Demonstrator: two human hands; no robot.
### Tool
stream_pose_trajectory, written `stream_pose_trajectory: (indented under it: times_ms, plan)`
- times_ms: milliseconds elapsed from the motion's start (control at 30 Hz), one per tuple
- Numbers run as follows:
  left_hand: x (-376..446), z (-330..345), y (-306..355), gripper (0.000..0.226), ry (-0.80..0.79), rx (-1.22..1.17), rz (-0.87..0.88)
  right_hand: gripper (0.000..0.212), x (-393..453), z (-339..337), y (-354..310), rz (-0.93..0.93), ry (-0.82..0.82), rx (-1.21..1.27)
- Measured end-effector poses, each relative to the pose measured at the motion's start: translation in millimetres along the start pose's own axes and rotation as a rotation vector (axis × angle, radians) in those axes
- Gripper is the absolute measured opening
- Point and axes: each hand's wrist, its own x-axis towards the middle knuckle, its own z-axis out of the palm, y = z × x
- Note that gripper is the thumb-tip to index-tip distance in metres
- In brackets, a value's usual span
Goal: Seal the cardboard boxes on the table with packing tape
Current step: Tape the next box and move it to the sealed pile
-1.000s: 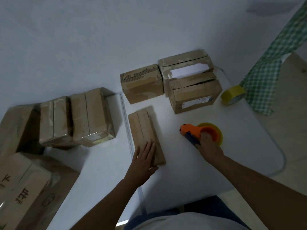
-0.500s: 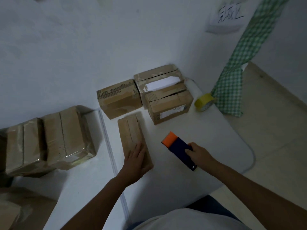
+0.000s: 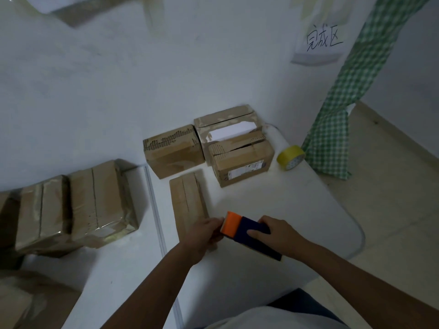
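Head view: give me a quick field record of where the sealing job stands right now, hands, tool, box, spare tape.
box in work: flat cardboard box, lying flat on the white table, centre seam looks untaped
tool: orange and blue tape dispenser, at the box's near end
right hand: right hand grips the dispenser body
left hand: left hand at the dispenser's orange end, over the box's near edge; its fingers' grip is unclear
spare tape: yellow tape roll, beside the boxes at the back
wall sign: paper note

Right hand [image 3: 279, 233] grips tape dispenser [image 3: 247, 231]; left hand [image 3: 204, 236] touches its orange end over flat box [image 3: 187, 200].
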Motion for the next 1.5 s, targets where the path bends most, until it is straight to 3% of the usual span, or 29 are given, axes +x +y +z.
stream_pose_trajectory:
  times_ms: [233,533,667,800,933,1067,1500]
  plan:
    - [-4,2,8,0.018,-0.026,-0.124,-0.125,0.038,-2,-6,-1,-0.035,-0.014,-0.011]
    - [-16,5,-2,0.02,0.122,0.044,0.098,0.054,0,-9,-13,-0.128,0.051,-0.165]
    - [-25,-2,-9,0.019,0.202,-0.061,0.159,0.057,8,-15,-26,-0.197,0.013,-0.288]
    - [-30,-35,-17,0.016,0.396,-0.242,0.182,0.059,18,-18,-27,-0.201,-0.022,-0.389]
    - [-36,-75,-46,0.013,0.56,-0.353,0.096,0.061,28,-16,-15,-0.188,-0.064,-0.507]
    - [-36,-72,-74,0.015,0.585,-0.431,-0.018,0.066,40,-8,-16,-0.189,-0.092,-0.586]
    - [-26,-58,-102,0.016,0.714,-0.466,0.0,0.059,65,-1,-29,-0.201,-0.145,-0.682]
